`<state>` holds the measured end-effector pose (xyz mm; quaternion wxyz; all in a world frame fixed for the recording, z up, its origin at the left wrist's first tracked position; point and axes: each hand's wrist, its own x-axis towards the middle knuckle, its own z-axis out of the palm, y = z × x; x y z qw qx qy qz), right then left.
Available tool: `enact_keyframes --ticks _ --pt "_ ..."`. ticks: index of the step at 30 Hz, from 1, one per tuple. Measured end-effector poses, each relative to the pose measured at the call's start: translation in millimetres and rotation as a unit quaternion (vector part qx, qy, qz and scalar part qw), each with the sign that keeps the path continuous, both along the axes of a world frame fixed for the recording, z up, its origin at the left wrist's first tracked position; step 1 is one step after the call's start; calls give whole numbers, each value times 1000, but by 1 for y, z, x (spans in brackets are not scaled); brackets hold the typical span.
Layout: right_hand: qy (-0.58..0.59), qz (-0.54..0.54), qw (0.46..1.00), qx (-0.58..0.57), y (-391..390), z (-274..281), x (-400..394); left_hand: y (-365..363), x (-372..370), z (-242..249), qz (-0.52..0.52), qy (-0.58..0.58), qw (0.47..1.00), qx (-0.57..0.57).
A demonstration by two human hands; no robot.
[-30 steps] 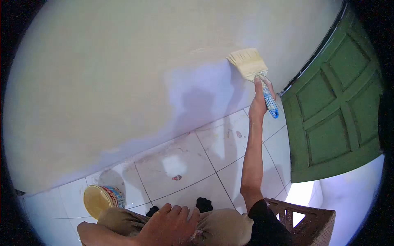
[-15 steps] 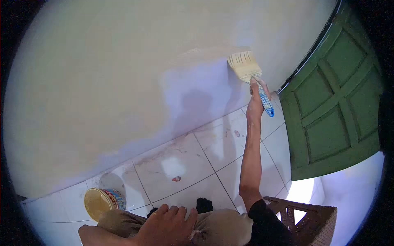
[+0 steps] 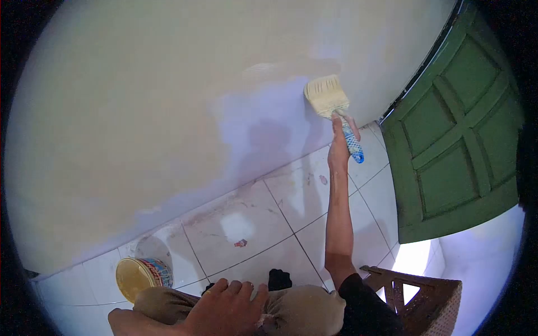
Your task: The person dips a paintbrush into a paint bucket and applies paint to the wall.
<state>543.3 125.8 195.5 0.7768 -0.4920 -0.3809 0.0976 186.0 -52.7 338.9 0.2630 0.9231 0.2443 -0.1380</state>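
Observation:
My right hand (image 3: pixel 340 134) grips a wide paintbrush (image 3: pixel 326 96) by its blue-and-white patterned handle. Cream paint coats its bristles, which press against the wall (image 3: pixel 140 112). Around the brush, a pale lilac patch (image 3: pixel 260 123) borders the cream paint covering much of the wall. Down at the bottom, my left hand (image 3: pixel 227 308) rests on my leg in brown trousers (image 3: pixel 305 311), fingers laid out and holding nothing. Left of that hand, a paint bucket (image 3: pixel 130 280) with a printed label leans toward me, cream paint inside.
A green panelled door (image 3: pixel 448 134) stands at the right. Below it is a brown plastic chair (image 3: pixel 431 302) with a perforated pattern. White floor tiles (image 3: pixel 252 218) run along the wall's foot, with a small reddish scrap (image 3: pixel 240 243) and smudges on them.
My right hand and the brush have moved slightly left and down along the wall. A fresh darker cream streak shows above the lilac patch. My left hand stays on my leg.

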Motion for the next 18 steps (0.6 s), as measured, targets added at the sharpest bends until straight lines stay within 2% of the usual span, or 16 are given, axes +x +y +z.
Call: enact_keyframes --ticks 2,4,5,7,11,13,14,16,18 --pt "-14 4 999 -44 -1 -5 4 0 1 -1 3 -2 1000 -2" --pt "67 14 998 2 -1 -12 6 -1 0 -2 5 -11 1000 -10" --pt "71 10 997 1 -2 -17 4 -1 -1 -2 1 -7 1000 -11" --pt "6 16 998 -59 -6 -23 0 1 1 -1 -19 -2 1000 -14" --pt "32 -20 997 -66 -18 -17 -5 4 1 2 -20 27 999 -13" --pt "46 23 995 -83 -17 -23 -5 6 -5 -6 -60 -86 989 103" --pt "45 21 995 -84 -17 -25 -4 6 -5 -3 -62 -87 989 102" --pt "-1 -26 997 -75 -17 -29 -2 4 -4 8 -24 23 999 -26" --pt "-2 -10 996 -87 -18 -39 2 -1 -5 5 -11 14 1000 -11"
